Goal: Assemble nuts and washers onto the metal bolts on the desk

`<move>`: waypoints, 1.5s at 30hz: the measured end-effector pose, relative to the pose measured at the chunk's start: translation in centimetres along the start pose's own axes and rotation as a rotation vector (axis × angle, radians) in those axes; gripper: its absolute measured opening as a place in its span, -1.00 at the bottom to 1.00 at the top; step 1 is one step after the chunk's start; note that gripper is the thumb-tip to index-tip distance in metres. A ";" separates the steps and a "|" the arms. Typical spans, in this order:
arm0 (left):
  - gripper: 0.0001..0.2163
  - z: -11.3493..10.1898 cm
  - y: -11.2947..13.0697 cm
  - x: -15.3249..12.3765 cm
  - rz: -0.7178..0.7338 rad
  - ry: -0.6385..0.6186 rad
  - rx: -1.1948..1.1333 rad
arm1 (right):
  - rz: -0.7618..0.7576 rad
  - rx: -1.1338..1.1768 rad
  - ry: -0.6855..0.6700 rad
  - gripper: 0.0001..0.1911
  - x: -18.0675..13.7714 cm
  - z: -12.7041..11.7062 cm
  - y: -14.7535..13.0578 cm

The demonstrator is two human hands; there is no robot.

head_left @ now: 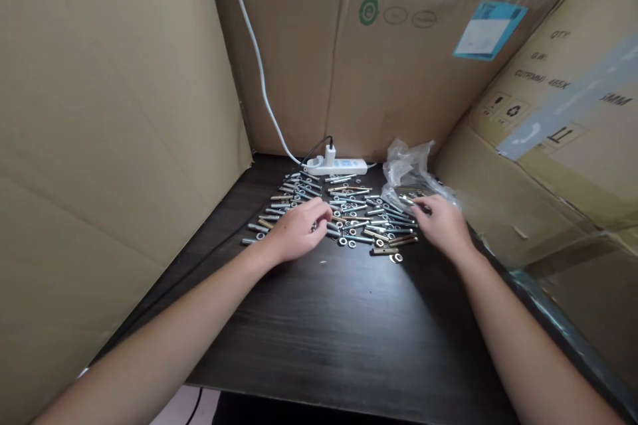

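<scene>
Dark table (349, 332): both hands' grips, left (296, 231) and right (441, 222), rest loosely curled on scattered bolts (359, 212).

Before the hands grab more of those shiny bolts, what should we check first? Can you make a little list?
1. Left hand on the bolts: ok, fingers rest on the pile.
2. Right hand at the pile's right edge by the plastic bag: ok.
3. Either hand gripping a bolt: cannot tell.
4. Bolts all on the dark table, away from its front edge: ok.
5. Power strip close behind the metal bolts: not ok.
</scene>
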State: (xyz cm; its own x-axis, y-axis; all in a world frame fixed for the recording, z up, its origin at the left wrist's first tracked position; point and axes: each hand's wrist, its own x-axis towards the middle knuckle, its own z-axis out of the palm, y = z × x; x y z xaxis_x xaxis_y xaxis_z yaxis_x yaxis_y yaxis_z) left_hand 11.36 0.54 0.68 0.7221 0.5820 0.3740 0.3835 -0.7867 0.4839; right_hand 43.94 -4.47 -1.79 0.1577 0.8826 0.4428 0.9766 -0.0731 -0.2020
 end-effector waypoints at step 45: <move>-0.88 -7.4 -2.7 -4.2 -0.563 -0.606 0.430 | -0.600 0.201 -0.243 -0.81 -4.6 2.8 -18.6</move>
State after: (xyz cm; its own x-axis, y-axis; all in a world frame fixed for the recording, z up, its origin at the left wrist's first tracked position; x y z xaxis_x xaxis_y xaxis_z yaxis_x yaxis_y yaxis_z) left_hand 3.04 1.71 3.64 0.4958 0.7892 -0.3625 0.8612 -0.5005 0.0882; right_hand 24.69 -5.88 -2.49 -0.4632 0.8245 0.3250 0.8350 0.5289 -0.1519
